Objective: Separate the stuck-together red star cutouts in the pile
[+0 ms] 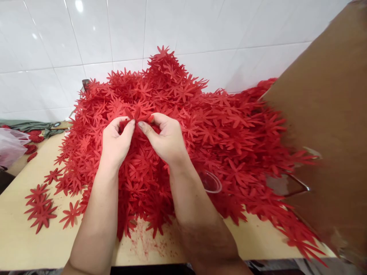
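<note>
A red star-shaped petal piece with narrow lobes is held between my two hands, above a large heap of the same pieces. My left hand pinches its left side between thumb and fingers. On the other side, my right hand pinches the right edge, thumb tip close to the left thumb. The fingertips behind the piece are partly hidden. Whether it is one layer or several stacked together, I cannot tell.
The heap covers much of the pale wooden table and leans towards the tiled wall. A cardboard box stands at right. Beside my right forearm lies a clear plastic dish. Loose petal pieces and a plastic bag are at left.
</note>
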`<control>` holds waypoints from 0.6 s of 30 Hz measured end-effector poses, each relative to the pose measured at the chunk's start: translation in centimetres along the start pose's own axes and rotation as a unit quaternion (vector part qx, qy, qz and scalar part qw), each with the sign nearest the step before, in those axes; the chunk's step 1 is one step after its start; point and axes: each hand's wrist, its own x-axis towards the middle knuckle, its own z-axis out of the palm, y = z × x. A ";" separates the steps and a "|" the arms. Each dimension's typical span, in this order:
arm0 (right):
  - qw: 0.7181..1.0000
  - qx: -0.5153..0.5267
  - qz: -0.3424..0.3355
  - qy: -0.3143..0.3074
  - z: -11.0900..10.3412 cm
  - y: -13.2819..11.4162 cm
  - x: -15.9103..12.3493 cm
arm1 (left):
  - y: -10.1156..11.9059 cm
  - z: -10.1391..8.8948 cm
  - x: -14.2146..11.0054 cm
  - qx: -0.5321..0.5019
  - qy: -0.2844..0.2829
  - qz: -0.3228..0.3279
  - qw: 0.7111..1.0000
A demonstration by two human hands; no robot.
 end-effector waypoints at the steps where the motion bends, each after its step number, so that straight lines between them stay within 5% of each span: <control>1: 1.000 -0.009 -0.001 0.007 0.1 -0.1 0.0 | -0.1 0.0 0.0 -0.003 -0.005 -0.002 1.000; 11: 0.999 0.041 -0.013 -0.022 -2.0 0.1 0.5 | -0.1 -0.1 0.1 -0.030 -0.009 -0.018 0.999; 15: 0.999 0.048 -0.009 0.010 -2.3 0.3 0.6 | -0.1 0.0 0.0 -0.016 -0.024 -0.013 0.999; 18: 0.995 0.070 -0.012 0.067 -2.6 1.2 0.8 | -0.2 0.0 0.2 -0.042 0.016 -0.001 0.999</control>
